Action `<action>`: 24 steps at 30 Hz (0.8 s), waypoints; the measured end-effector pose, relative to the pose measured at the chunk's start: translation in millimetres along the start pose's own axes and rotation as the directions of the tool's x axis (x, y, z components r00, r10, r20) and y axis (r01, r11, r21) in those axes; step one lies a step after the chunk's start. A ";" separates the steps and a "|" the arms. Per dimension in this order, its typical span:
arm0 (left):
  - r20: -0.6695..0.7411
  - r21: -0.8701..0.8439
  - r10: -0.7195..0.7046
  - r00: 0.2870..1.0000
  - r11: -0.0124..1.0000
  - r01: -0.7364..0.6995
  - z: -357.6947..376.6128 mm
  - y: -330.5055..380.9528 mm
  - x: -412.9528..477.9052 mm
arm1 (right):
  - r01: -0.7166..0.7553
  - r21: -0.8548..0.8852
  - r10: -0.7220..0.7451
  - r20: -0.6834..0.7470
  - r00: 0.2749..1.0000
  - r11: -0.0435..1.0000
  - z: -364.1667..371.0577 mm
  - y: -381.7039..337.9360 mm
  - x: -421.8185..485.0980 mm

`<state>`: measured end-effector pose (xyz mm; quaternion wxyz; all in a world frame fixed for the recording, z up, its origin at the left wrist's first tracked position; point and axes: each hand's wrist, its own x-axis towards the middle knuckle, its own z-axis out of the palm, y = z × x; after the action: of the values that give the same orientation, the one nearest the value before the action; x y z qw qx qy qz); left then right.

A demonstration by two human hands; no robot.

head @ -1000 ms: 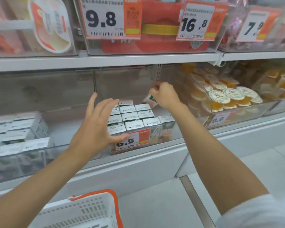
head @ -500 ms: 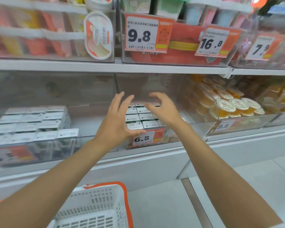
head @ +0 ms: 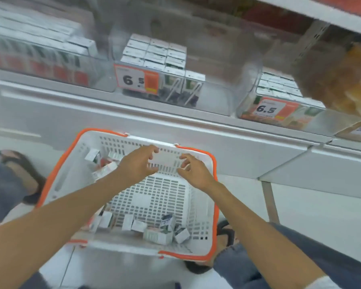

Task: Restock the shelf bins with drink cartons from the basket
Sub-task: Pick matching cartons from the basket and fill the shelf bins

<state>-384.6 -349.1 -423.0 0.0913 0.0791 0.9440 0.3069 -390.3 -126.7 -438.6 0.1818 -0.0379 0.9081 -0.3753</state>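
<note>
White shelf front [head: 133, 122]; pale floor [head: 321, 215].

White perforated basket [head: 198, 207], orange rim; white-topped cartons [head: 154, 52]; orange-white price tag [head: 137, 79].

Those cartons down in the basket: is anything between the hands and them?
Nothing visible. Both hands, left and right, hover open and empty above the basket; loose cartons lie uncovered near its close wall.
</note>
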 end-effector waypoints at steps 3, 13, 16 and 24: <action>0.150 -0.129 -0.167 0.974 0.974 0.187 5.7 -65.7 -23.8 | -0.160 0.003 0.152 0.281 0.948 0.987 63.9 19.7 2.0; 0.252 -0.194 -0.339 0.906 0.900 0.391 35.1 -162.3 -65.7 | -0.050 -0.361 0.311 0.716 0.625 0.931 212.8 30.8 12.8; 0.296 -0.246 -0.358 0.886 0.868 0.432 39.6 -158.9 -62.6 | -0.189 -0.273 0.320 0.592 0.740 0.943 197.6 35.3 26.5; 0.583 -0.532 -0.257 0.771 0.597 0.601 44.7 -115.1 -46.2 | -0.342 0.330 0.095 0.583 0.807 0.880 125.1 -13.4 49.7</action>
<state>-340.5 -425.3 -521.2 0.4017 -0.1295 0.6991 0.5772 -392.5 -230.0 -525.9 0.4816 0.0033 0.7127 -0.5101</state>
